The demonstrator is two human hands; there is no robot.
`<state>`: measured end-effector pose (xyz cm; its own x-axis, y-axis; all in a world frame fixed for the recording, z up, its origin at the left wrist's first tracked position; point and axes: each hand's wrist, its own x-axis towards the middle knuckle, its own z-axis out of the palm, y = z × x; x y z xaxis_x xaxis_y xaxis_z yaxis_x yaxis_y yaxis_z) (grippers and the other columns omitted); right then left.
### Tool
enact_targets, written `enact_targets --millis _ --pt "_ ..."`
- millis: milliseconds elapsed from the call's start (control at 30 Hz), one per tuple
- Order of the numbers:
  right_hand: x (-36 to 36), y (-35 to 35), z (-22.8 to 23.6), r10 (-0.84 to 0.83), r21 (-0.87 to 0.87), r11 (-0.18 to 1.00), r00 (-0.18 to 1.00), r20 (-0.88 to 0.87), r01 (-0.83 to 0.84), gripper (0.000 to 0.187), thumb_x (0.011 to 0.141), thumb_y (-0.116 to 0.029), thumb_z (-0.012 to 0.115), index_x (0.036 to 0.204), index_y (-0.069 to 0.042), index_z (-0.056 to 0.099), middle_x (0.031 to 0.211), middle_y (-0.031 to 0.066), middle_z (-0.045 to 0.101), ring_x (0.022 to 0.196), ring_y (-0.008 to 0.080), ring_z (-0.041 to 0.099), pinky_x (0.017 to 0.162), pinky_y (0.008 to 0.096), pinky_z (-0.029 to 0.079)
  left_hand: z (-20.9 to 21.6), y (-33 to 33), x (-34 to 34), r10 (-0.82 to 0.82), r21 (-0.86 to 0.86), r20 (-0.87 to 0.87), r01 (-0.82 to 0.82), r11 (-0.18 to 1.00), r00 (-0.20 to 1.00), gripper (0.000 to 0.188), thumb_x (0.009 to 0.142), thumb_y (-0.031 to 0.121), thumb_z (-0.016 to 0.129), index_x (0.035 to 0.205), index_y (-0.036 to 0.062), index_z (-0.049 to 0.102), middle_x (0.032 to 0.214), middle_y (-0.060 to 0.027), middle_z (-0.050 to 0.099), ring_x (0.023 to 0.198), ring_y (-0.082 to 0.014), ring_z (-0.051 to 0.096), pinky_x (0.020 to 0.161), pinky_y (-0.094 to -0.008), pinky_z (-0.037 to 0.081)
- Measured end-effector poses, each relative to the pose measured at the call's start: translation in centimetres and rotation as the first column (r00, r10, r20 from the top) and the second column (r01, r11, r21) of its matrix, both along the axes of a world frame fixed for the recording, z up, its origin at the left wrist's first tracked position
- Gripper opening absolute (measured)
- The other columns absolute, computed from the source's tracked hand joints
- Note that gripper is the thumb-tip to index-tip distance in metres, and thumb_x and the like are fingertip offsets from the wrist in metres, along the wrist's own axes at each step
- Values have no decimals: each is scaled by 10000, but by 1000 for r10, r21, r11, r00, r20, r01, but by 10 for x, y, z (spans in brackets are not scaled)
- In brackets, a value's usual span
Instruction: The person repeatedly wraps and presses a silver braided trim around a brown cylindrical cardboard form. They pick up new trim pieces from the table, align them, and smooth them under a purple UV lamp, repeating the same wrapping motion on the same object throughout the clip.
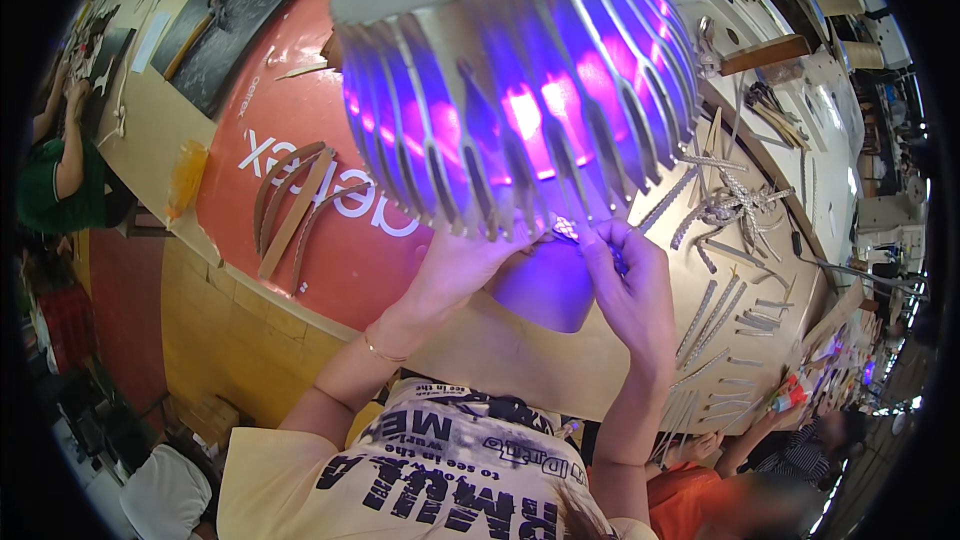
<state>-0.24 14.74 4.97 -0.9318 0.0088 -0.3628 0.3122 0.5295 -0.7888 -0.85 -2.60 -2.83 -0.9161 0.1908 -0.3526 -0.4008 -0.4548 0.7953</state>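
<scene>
A large round lampshade [520, 90] made of thin curved wooden slats fills the upper middle of the head view and glows purple and pink from inside. My left hand [455, 265] holds its lower rim from below. My right hand [630, 285] pinches the rim beside a small lit part at the bottom, fingers closed on a slat end. Purple light falls on the wooden table [520, 355] under both hands.
Loose curved slats [290, 205] lie on a red round board [330, 270] to the left. Notched strips and slat pieces [725, 240] are scattered to the right. Another person sits far left [55, 180], and someone else at lower right [800, 440].
</scene>
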Motion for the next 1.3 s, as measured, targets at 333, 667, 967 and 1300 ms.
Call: enact_targets --millis 333,667,967,1300 --pt "-3 3 -8 -72 -23 997 996 -50 70 213 882 -161 713 809 23 635 575 -13 546 510 18 426 467 210 321 -14 3 0 38 -159 -57 -47 986 998 437 869 -8 693 1224 6 439 878 -128 730 811 -116 688 717 -206 523" --pt "-13 16 -6 -61 -83 995 997 -43 57 229 842 -152 745 762 24 624 603 9 591 541 29 487 481 213 355 -20 1 1 99 21 68 -100 995 993 365 872 -7 688 1142 35 446 863 -138 727 749 -109 678 651 -196 504" --pt "-15 15 -3 -45 -56 997 999 5 45 226 841 -155 744 756 16 622 599 8 589 532 31 481 477 215 356 -56 -7 0 -6 -193 -12 3 981 1000 333 872 -3 687 1111 36 459 864 -139 721 748 -119 680 640 -202 501" --pt "-15 12 -5 -55 7 998 996 -69 56 254 827 -194 758 747 5 623 569 -5 561 510 29 449 466 223 328 -68 -41 8 95 -303 -150 -137 943 984 174 926 57 639 1076 17 561 924 -63 688 826 -78 625 693 -210 474"
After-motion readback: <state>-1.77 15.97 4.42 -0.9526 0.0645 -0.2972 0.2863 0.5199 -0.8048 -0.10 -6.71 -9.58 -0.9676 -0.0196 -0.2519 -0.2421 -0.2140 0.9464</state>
